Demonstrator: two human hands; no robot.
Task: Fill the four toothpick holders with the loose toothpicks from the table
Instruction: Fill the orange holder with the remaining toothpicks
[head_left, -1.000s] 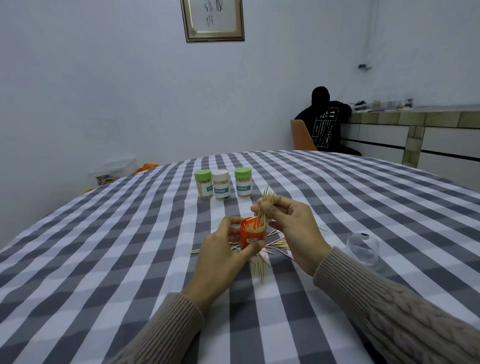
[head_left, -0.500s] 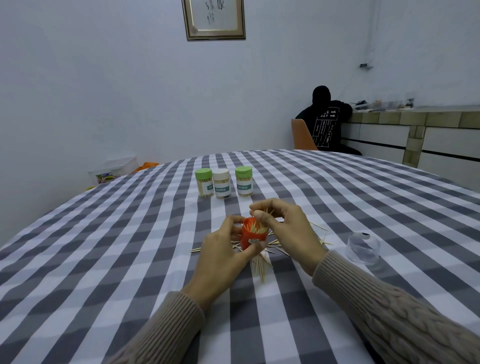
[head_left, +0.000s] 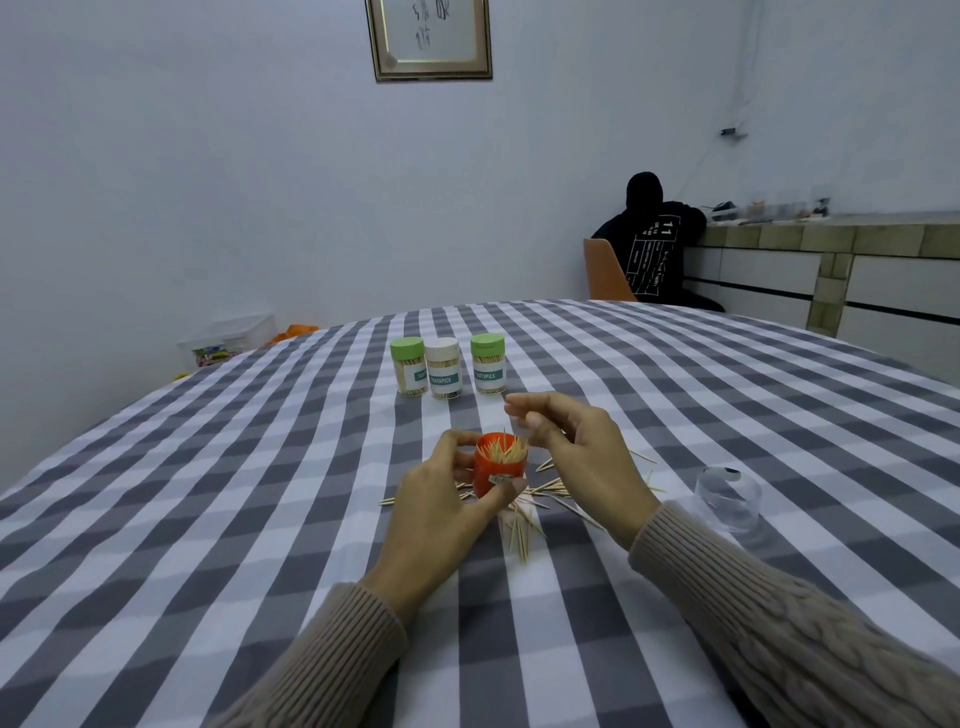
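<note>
Right hand (head_left: 571, 457) has let its bundle drop into the orange holder (head_left: 498, 467), fingers now loose, empty above it. Left hand (head_left: 441, 499) grips holder. Loose toothpicks (head_left: 524, 525) beneath: light, stiff, pinch mid-shaft.

We see a tablecloth (head_left: 208, 519) with grey and white checks. On it, the orange holder (head_left: 500, 470) stands with pale wooden toothpicks (head_left: 519, 530) beside it. Behind the orange holder are two holders with green caps (head_left: 407, 349) (head_left: 487, 341) and, between them, one with a cream cap (head_left: 442, 349); their labels have teal bands. Our sleeves (head_left: 332, 660) are beige.
</note>
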